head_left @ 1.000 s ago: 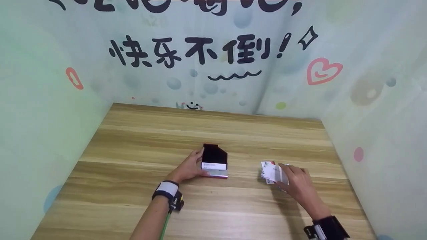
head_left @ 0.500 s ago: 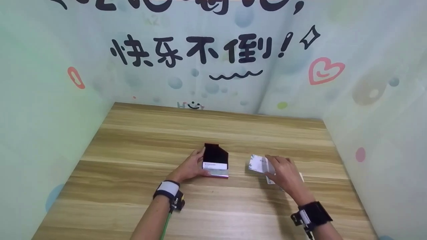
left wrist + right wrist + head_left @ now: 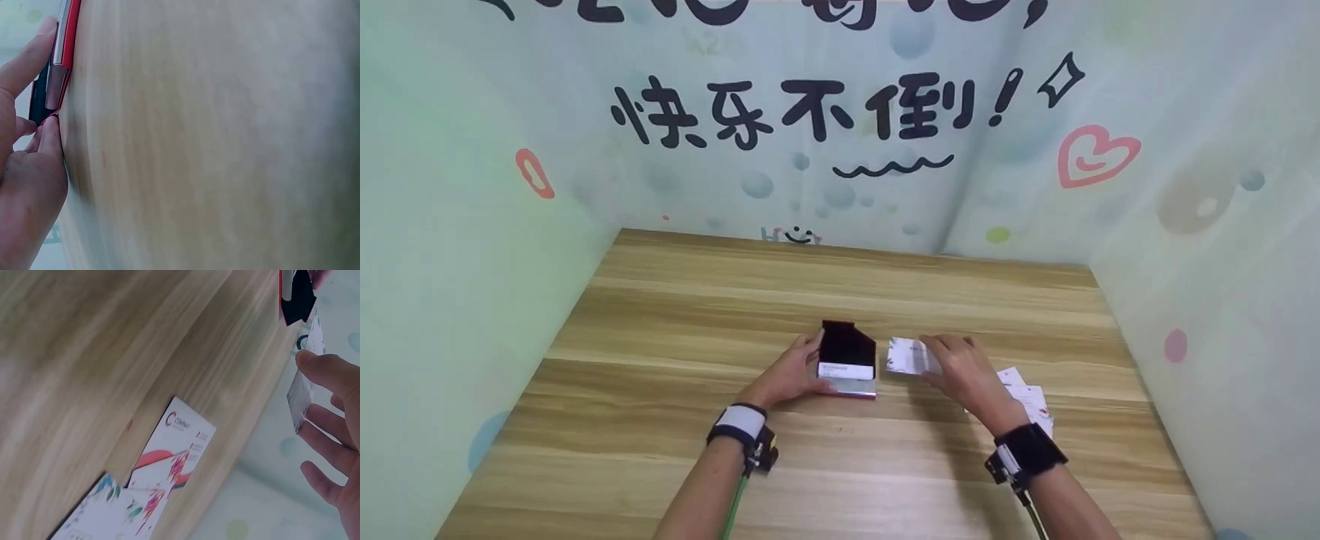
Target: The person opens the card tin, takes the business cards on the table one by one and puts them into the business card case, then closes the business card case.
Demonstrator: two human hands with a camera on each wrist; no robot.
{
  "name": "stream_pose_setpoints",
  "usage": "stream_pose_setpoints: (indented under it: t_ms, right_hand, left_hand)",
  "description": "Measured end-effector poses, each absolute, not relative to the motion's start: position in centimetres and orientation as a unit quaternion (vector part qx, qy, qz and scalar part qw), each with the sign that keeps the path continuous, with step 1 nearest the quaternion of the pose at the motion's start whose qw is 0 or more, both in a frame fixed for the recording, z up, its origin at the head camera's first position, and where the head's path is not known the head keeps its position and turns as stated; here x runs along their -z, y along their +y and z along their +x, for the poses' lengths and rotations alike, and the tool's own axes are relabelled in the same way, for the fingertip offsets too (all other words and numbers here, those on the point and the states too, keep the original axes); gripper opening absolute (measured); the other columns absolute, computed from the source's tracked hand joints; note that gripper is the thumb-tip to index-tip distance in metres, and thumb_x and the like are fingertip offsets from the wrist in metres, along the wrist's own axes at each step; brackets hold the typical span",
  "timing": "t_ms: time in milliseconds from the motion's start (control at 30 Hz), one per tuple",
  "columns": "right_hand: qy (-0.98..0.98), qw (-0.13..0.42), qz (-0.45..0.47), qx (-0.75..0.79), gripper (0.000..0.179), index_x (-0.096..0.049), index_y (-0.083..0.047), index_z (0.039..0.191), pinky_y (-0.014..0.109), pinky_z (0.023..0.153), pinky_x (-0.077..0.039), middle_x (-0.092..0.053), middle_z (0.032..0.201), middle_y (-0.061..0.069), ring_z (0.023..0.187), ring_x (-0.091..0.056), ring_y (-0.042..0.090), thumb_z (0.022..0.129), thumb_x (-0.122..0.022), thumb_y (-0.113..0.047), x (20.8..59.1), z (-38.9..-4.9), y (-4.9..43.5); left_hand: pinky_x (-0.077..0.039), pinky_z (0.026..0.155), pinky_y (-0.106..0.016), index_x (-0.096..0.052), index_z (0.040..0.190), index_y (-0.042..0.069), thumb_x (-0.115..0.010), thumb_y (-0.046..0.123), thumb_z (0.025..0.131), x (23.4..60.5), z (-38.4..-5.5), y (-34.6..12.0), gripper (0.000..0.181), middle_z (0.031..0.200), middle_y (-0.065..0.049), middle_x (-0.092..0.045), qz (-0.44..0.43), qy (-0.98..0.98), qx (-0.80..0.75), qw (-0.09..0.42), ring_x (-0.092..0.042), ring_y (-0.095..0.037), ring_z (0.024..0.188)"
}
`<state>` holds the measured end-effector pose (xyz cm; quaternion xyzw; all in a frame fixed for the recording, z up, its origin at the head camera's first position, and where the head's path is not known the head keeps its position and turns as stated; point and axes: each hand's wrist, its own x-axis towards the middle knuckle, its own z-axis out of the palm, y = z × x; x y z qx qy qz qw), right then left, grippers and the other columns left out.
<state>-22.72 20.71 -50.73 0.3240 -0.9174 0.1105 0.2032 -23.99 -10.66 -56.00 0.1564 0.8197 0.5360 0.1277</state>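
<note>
I see a wood-grain counter with darker brown streaks running across it. Just beside the right grip, toward its wrist, printed cards lie overlapping on the surface, some flowered, one reading "COMPANY" beside a red C. At the left grip, a red-edged card case appears to rest there, open.

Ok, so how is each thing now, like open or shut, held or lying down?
Card case: open, held by the left grip
Card inside it: partly showing
White card beside it: held above the table by the right grip
Loose cards: lying on the table, overlapping
</note>
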Motion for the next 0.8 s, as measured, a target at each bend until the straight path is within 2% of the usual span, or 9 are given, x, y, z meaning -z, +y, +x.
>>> stream_pose_setpoints:
  t_ms: [333,500,800]
  right_hand:
    - [-0.921,0.175,0.333,-0.102,0.058,-0.065,0.0,0.123,0.061,0.095,-0.053,-0.072,0.11,0.019,0.102,-0.068,0.037,0.074,-0.088,-0.019,50.8,-23.7,19.0]
    - [-0.924,0.162,0.329,-0.11,0.057,-0.064,0.0,0.124,0.059,0.094,-0.053,-0.072,0.109,0.02,0.1,-0.069,0.038,0.075,-0.087,-0.019,50.6,-24.3,18.4]
    - [-0.92,0.154,0.339,-0.119,0.052,-0.065,0.001,0.121,0.057,0.094,-0.053,-0.071,0.109,0.019,0.101,-0.068,0.036,0.077,-0.085,-0.018,50.8,-25.1,16.1]
  left_hand:
    - [-0.032,0.122,-0.042,-0.013,0.159,0.001,-0.085,0.006,0.076,55.9,-24.1,-10.7,0.11,0.163,-0.03,-0.009,0.146,0.809,-0.55,0.146,-0.032,-0.043,0.147]
    - [-0.032,0.122,-0.041,-0.014,0.159,0.002,-0.085,0.006,0.076,55.6,-24.1,-10.6,0.11,0.163,-0.029,-0.01,0.14,0.814,-0.545,0.145,-0.031,-0.04,0.148]
    - [-0.033,0.122,-0.041,-0.015,0.158,-0.001,-0.086,0.006,0.075,55.8,-24.1,-10.4,0.109,0.162,-0.031,-0.013,0.142,0.819,-0.54,0.136,-0.033,-0.041,0.147]
